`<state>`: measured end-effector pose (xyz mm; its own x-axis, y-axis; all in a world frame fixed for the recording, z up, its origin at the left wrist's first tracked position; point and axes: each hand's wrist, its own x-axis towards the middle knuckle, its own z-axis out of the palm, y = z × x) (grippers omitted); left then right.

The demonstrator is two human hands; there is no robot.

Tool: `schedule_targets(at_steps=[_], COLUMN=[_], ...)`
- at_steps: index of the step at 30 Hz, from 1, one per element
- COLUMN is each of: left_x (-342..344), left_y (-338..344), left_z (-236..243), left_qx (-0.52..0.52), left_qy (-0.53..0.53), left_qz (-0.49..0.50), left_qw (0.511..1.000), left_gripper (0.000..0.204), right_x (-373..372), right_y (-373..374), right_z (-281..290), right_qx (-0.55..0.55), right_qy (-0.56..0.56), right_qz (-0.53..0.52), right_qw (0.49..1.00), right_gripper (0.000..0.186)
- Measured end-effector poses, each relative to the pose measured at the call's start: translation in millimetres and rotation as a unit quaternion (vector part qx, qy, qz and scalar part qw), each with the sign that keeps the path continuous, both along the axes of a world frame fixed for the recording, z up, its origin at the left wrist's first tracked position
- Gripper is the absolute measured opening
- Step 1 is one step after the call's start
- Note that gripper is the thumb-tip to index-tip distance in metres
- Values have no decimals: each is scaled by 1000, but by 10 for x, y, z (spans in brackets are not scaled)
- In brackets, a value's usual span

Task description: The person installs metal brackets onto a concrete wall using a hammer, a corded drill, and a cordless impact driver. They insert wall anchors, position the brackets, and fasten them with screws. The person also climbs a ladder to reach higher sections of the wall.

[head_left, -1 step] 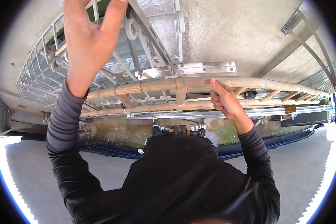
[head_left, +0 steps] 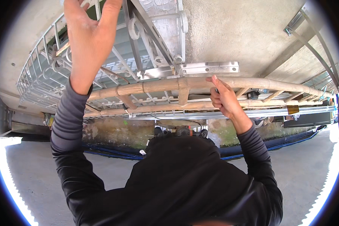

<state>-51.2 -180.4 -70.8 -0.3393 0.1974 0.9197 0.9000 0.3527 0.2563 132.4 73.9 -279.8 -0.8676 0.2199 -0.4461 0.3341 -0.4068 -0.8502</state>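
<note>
In the head view, the left hand (head_left: 92, 45) is raised between ten and eleven o'clock, thumb and fingers parted, its fingertips cut off by the upper edge, so I cannot tell whether that grip is released or has hold of something. Nearest it are the pale scrolled metal grille (head_left: 121, 58), spreading from nine round to twelve, and the slanting metal bar (head_left: 155, 35) just short of twelve. The right hand (head_left: 225, 97) is between two and three o'clock, near the middle: its fingers curl in and a digit points toward nine, but I cannot tell whether they close on anything. It overlaps the bamboo ladder (head_left: 165, 86), which stretches from about nine to three o'clock; whether they touch is unclear. Above the ladder, toward one o'clock, is the perforated metal strip (head_left: 218, 67). To work well here, I would judge it best to keep the left fingers clear of the bar's edges, the reach unhurried, the left sleeve off the grille's scrolls, and the right forearm clear of the poles.
</note>
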Motion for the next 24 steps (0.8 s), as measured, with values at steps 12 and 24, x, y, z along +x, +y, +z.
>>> schedule_targets(at_steps=[12,24], left_x=[-524,-311], left_y=[90,42], left_z=[-65,426], left_qx=[-21,249], left_qy=[-126,-273], left_qz=[-11,-501], left_qw=[992,782], left_gripper=[47,52], right_x=[-347,227], right_y=[-58,228], right_z=[28,998], right_qx=[132,212], right_qy=[163,264], right_qz=[-201,-251], right_qw=[957,907], right_gripper=[37,31])
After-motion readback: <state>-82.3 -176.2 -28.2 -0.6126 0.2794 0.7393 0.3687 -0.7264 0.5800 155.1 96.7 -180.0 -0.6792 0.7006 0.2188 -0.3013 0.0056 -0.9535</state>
